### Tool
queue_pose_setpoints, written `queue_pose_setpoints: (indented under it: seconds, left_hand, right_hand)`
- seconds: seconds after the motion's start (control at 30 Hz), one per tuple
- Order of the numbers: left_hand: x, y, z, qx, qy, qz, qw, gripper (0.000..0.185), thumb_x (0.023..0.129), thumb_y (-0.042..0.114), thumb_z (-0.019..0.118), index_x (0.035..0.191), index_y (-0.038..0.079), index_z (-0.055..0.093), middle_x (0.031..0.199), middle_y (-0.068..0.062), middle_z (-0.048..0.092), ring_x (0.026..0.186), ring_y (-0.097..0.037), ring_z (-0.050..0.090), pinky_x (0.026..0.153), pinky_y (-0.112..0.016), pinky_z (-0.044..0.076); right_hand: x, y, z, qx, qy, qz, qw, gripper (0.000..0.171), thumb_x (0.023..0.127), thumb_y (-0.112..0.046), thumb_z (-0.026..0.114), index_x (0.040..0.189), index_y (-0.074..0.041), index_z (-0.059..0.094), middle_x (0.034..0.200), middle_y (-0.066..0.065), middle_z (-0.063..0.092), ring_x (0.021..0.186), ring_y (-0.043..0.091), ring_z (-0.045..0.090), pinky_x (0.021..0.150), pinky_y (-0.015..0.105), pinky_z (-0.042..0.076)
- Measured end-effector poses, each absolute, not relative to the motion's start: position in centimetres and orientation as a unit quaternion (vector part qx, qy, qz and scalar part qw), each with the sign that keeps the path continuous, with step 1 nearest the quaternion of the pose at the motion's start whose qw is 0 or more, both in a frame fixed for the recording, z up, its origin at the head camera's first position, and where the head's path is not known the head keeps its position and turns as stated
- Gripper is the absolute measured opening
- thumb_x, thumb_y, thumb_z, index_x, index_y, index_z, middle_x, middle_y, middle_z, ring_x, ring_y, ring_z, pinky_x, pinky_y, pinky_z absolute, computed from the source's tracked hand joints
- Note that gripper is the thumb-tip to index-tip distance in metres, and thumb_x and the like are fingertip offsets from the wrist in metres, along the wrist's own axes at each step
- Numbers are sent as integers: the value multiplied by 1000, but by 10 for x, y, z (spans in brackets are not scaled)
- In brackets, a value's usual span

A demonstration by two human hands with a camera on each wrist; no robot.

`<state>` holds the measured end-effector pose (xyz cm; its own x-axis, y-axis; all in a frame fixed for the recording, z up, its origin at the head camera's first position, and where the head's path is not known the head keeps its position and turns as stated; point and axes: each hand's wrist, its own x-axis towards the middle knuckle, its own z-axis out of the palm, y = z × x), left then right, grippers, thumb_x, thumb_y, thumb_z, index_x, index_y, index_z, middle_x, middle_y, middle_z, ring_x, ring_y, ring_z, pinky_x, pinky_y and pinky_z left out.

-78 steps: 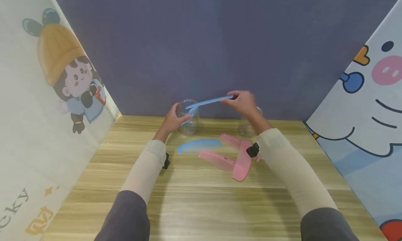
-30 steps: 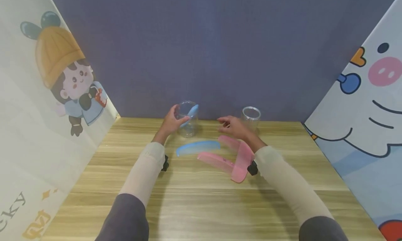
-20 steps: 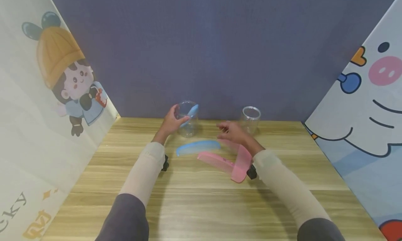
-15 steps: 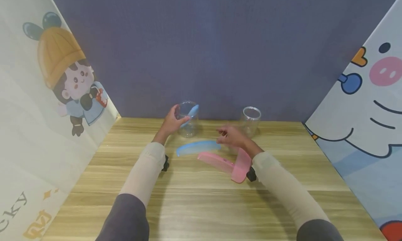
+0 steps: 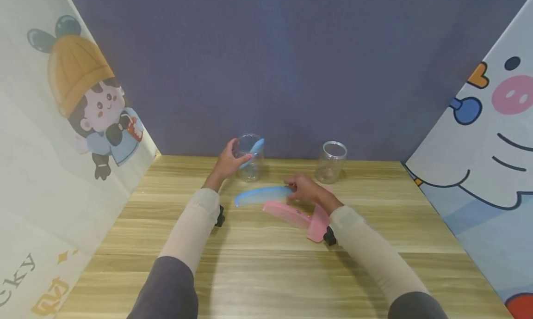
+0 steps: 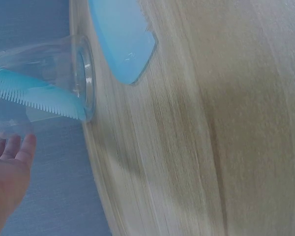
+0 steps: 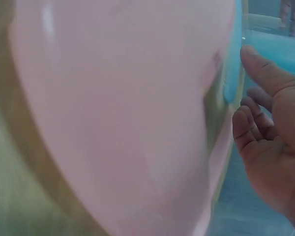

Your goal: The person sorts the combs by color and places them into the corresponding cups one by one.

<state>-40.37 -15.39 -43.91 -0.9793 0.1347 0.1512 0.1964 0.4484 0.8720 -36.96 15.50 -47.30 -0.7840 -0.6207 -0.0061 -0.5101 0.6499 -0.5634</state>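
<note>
My left hand (image 5: 229, 162) grips the side of a clear jar (image 5: 251, 173), thumb across its front. A blue comb (image 5: 257, 146) leans inside, its top at the rim; in the left wrist view, the teeth of the comb (image 6: 44, 98) show through the wall. My right hand (image 5: 306, 188) is low over the table at the right end of another blue comb (image 5: 262, 195), which lies flat. In the right wrist view the thumb of the right hand (image 7: 280, 128) stands apart from the bent fingers, beside the blue comb's end (image 7: 231, 73), with nothing held between them.
Several pink combs (image 5: 287, 212) lie crossed on the wooden table (image 5: 266, 272), partly under the right hand and wrist. A second clear jar (image 5: 331, 164) stands at the back right. A dark panel (image 5: 266, 69) rises behind; printed panels flank both sides.
The right hand put a blue comb into the left jar and let go. Since then it has come down and toward me to the end of the flat blue comb. The left hand stays on the jar.
</note>
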Motion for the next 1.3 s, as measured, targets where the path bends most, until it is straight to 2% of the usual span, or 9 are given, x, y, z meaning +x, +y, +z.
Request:
queue_pose_setpoints:
  seconds: [0.07,0.23,0.33,0.43,0.5,0.6,0.93,1.2,1.3]
  left_hand:
    - [-404,-154,-439,-98,-851,-515,31,100,91,47,75,163,10,16,165,-18,31,149,-39,37,124,-50,35]
    - [-404,-154,-439,-99,-851,-514,35,99,91,46,75,163,9,17,165,-19,32,147,-39,39,122,-51,37]
    - [-404,-154,-439,-98,-851,-515,31,100,91,47,75,163,9,17,165,-18,32,148,-39,38,122,-51,37]
    - [-403,-154,-438,-99,-851,-515,26,101,91,47,75,163,10,16,165,-17,31,148,-38,37,123,-50,36]
    - [-402,-154,-437,-99,-850,-516,27,101,90,48,75,163,10,16,165,-17,31,149,-38,37,123,-50,35]
    - [-402,-155,-436,-100,-847,-521,31,101,90,48,76,163,10,17,166,-18,31,149,-38,36,124,-50,34]
    - [-401,-155,-440,-92,-852,-514,25,103,89,50,75,163,9,15,166,-17,29,152,-35,33,126,-47,31]
    - [-400,-155,-439,-91,-850,-519,24,103,90,51,74,164,12,13,168,-17,26,152,-37,32,126,-49,30]
    - [-400,-155,-439,-90,-848,-522,23,104,89,51,74,164,13,13,168,-17,26,152,-37,32,127,-48,30]
  right_hand:
    - [-370,153,-477,-323,899,-280,101,34,80,-10,86,93,6,59,74,8,48,71,16,44,63,27,39]
    - [-370,150,-481,-331,900,-270,82,30,78,-11,86,86,4,61,70,2,45,70,14,41,62,26,35]
    - [-369,149,-483,-329,908,-249,72,30,78,-14,86,96,2,69,76,5,57,76,15,47,67,28,41]
    - [-369,149,-484,-314,917,-236,69,42,80,-17,85,115,2,72,94,10,70,86,18,56,79,33,51]
    - [-369,148,-485,-304,923,-228,68,49,81,-19,85,123,1,70,107,12,73,95,21,61,89,37,55]
    - [-370,146,-485,-290,927,-225,72,51,82,-21,85,126,1,69,115,14,74,103,25,65,97,41,56]
    - [-367,149,-487,-264,927,-251,84,53,80,-23,85,126,-2,69,109,10,73,96,20,64,88,36,58]
    - [-365,152,-479,-241,916,-304,103,54,86,-22,83,133,-4,65,129,14,70,115,32,66,96,42,58]
    - [-366,152,-478,-230,914,-315,114,58,86,-22,83,137,-5,63,125,13,70,115,30,66,95,41,58]
